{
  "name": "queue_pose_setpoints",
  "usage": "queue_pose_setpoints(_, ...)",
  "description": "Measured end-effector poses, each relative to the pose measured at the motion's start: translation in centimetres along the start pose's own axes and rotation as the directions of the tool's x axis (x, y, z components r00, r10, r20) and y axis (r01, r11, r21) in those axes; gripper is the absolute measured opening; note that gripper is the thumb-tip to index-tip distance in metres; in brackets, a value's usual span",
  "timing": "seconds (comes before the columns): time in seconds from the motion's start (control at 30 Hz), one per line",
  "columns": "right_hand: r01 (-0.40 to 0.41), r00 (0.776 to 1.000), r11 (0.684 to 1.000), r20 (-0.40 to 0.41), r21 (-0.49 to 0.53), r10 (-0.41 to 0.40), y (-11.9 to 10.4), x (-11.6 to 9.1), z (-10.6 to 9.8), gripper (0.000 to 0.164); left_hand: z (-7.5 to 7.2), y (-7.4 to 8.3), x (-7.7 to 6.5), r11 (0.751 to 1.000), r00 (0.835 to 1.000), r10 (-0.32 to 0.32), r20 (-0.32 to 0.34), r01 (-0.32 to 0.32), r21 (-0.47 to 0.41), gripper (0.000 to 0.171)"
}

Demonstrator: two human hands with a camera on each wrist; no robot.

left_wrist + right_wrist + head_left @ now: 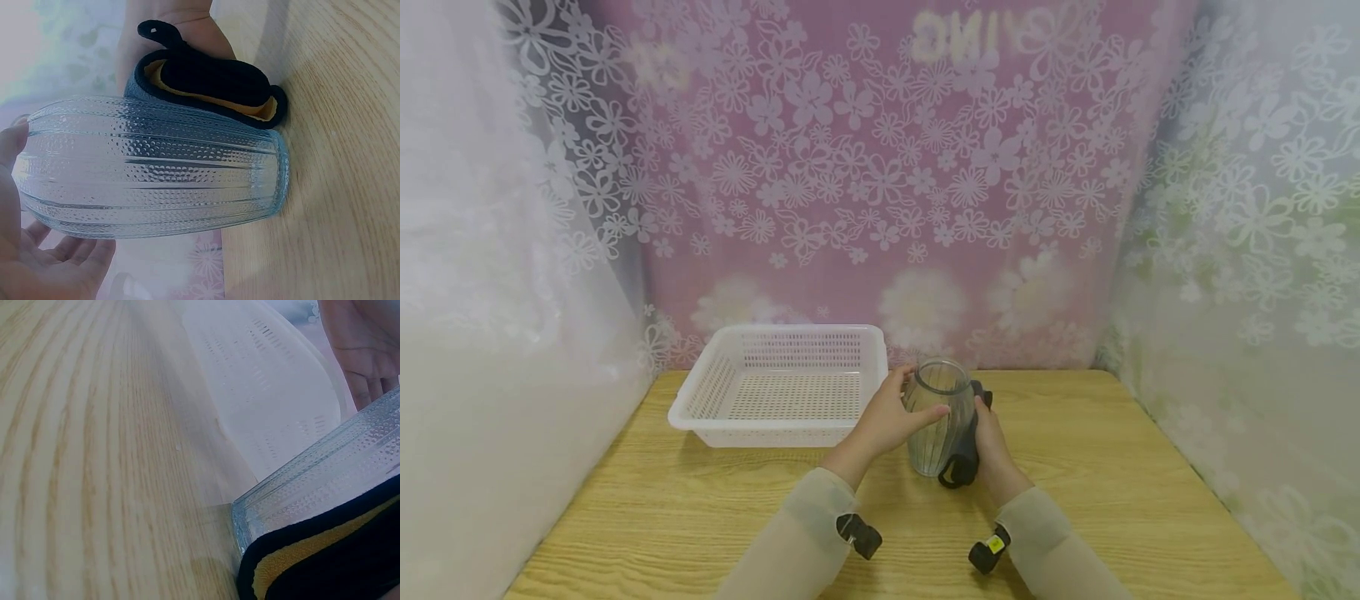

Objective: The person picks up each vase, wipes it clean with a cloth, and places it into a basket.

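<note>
A clear ribbed glass vase (928, 446) is roughly upright over the table, its round mouth facing up. My left hand (886, 417) grips it near the top, with the thumb on the near side and the fingers around the far side. Against its right side my right hand (991, 442) holds a folded dark cloth (967, 454). In the left wrist view the cloth (212, 81) shows a yellow inner face, a black edge and a hanging loop. Most of the right hand's fingers are hidden behind the cloth.
A white perforated plastic basket (778, 433) stands left of the vase on the wood-grain table (1075, 500). Flower-patterned curtains (880, 167) enclose the table at the back and both sides.
</note>
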State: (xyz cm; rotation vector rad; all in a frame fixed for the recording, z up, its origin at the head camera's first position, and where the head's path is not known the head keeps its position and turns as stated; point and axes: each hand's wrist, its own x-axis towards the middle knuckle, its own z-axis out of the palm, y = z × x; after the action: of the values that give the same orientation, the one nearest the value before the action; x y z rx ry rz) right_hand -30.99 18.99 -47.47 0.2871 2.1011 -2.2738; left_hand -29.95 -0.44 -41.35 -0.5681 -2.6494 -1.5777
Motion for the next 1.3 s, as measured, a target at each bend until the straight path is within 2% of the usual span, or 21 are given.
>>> queue_pose_setpoints(0.37, -0.023, 1.000, 1.000, 0.010, -0.003, 0.023, 0.1, 0.1, -0.1, 0.068, 0.0, 0.0, 0.0, 1.000, 1.000, -0.002, 0.003, 0.002, -0.002, 0.096)
queue_pose_setpoints(0.67, 0.015, 0.999, 1.000, -0.030, -0.017, -0.016, -0.5, -0.5, -0.4, 0.069, 0.1, -0.1, 0.0, 1.000, 1.000, -0.003, 0.002, 0.003, -0.003, 0.097)
queue_pose_setpoints(0.9, 0.111, 0.991, 0.993, -0.070, -0.034, -0.114, -1.3, -0.7, -1.1, 0.067, 0.1, -0.2, 0.0, 1.000, 1.000, -0.006, 0.000, 0.006, -0.015, 0.097)
queue_pose_setpoints(1.13, 0.154, 0.979, 0.988, -0.133, -0.025, -0.156, -2.9, -1.5, -1.4, 0.071, 0.0, 0.1, -0.3, 1.000, 1.000, -0.010, -0.006, 0.010, -0.025, 0.093)
queue_pose_setpoints(1.3, 0.225, 0.956, 0.972, -0.178, -0.063, -0.233, -4.0, -2.1, -1.4, 0.073, -0.1, 0.3, -0.4, 1.000, 1.000, 0.001, -0.007, -0.001, -0.019, 0.093)
